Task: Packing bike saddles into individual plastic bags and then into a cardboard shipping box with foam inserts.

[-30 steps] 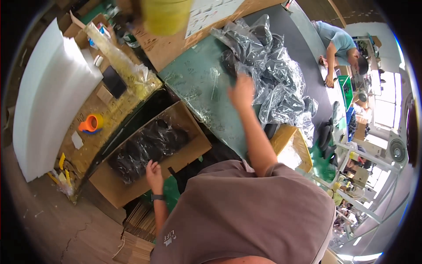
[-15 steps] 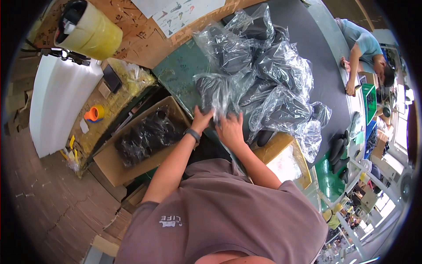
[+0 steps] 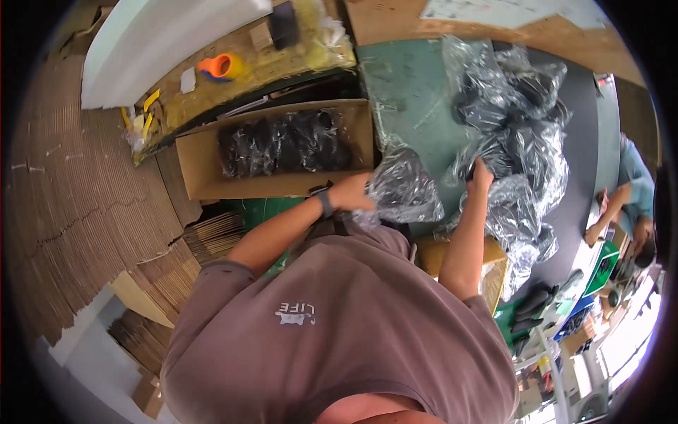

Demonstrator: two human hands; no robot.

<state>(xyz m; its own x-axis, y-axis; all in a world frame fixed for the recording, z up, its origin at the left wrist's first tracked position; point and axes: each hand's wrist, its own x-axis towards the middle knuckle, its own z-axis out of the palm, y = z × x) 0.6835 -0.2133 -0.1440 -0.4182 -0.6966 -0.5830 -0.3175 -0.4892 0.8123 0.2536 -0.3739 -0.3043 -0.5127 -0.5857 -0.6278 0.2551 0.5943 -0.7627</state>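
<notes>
My left hand (image 3: 351,193) is closed on a clear plastic bag with a dark item inside (image 3: 404,185), at the near edge of the green tabletop. The item's exact kind is hidden by shiny creases in the plastic. Further right, my right hand (image 3: 480,174) reaches into a pile of similar bags (image 3: 533,152), its fingers closed round a dark bagged piece at the pile's left side. Left of my left hand, an open cardboard box (image 3: 275,189) holds several dark bagged items (image 3: 282,145) in a row.
Behind the box, a worn bench (image 3: 261,67) carries an orange tape roll (image 3: 224,66) and a dark flat object (image 3: 284,26). A white foam stack (image 3: 162,42) stands at far left, near stacked cardboard (image 3: 92,191). A yellowish box (image 3: 441,256) sits beside my right forearm. Another person (image 3: 635,177) works at far right.
My hands have parted from one bag at the table edge. The left has drawn a bag toward the cardboard box; the right has moved onto the pile. The whole view has turned.
</notes>
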